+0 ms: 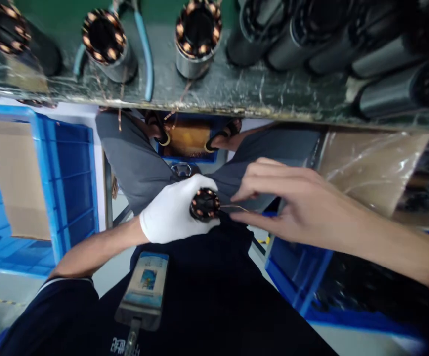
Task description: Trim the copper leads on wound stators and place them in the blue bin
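2 hands are being held close together over the lap, just below the edge of the workbench (236, 96). The left hand (172, 215), covered by a white glove, is being kept wrapped around the stator (204, 204), its fingers curled tight about the body and the ring of copper coils turned up toward the camera. The right hand (296, 202), bare, is being reached in from the right, with the wrist raised. Its thumb and forefinger are being pinched on the thin copper wire (234, 206) that runs out of the stator's right side, while the other fingers are being held loosely bent above it.

Grey trousered legs (136, 163) are being seen beneath the hands. 3 larger wound stators (105, 42) are being stood upright on the bench, with blue-handled pliers (146, 59) lying between 2 of them and dark metal cylinders (348, 44) laid on their sides at the right. A blue crate (69, 168) lined with cardboard (16, 178) is being kept at the left, a second blue crate (296, 272) at the right, and a plastic-covered board (370, 163) above that.

A badge (146, 287) is being worn on the chest. Its print and the white lettering on the dark shirt are too blurred to be read.
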`<state>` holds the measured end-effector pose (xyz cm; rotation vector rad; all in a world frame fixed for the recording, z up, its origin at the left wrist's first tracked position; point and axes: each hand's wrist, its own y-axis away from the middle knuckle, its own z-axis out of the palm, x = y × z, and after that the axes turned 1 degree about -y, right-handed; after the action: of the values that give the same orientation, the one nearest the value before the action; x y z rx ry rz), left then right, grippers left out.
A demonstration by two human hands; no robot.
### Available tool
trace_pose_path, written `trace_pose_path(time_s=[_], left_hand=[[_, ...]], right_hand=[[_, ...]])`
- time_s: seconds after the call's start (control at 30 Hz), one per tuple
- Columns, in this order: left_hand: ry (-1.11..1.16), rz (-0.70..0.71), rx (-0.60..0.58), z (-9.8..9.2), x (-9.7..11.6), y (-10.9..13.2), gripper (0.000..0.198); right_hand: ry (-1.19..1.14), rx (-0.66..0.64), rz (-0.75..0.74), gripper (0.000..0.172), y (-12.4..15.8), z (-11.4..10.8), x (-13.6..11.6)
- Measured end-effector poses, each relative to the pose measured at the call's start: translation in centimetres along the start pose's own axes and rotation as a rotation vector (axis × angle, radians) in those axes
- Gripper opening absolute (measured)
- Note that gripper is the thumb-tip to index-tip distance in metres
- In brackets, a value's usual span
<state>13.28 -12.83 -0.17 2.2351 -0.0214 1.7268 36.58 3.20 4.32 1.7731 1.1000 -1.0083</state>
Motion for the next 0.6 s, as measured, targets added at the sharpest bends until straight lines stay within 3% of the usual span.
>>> trace_pose_path(time_s=[0.07, 0.13, 0.2, 0.3, 0.43, 0.53, 0.6], left_hand=[[-0.293, 0.195, 0.109, -0.2, 0.1, 0.0, 0.031], [-0.391, 0.273, 0.053, -0.2, 0.3, 0.0, 0.012], [-0.418, 0.284, 0.013, -0.2, 0.3, 0.1, 0.015], [-0.355, 0.214, 0.123, -0.3, 0.2, 0.9, 0.032], [0.058, -0.08, 0.395, -1.5, -0.2, 2.0, 0.049], [0.292, -0.037, 0.529, -3.1, -0.6, 2.3, 0.036], [0.449, 0.049, 0.551, -4.0, -0.7, 2.4, 0.031]], right_hand=[[-0.327, -0.17, 0.217, 0.038, 0.2, 0.3, 0.5], [-0.654, -0.35, 0.403, 0.041, 0.3, 1.4, 1.1], [-0.738, -0.365, 0.465, 0.046, 0.3, 2.2, 1.2], [-0.409, -0.187, 0.356, 0.044, -0.5, 1.7, 0.0], [0.146, 0.053, 0.04, 0.022, -4.0, -1.6, -4.4], [0.521, 0.262, -0.161, 0.019, -9.2, -3.2, -7.2], [0.773, 0.47, -0.242, 0.022, -13.8, -3.8, -7.4]])
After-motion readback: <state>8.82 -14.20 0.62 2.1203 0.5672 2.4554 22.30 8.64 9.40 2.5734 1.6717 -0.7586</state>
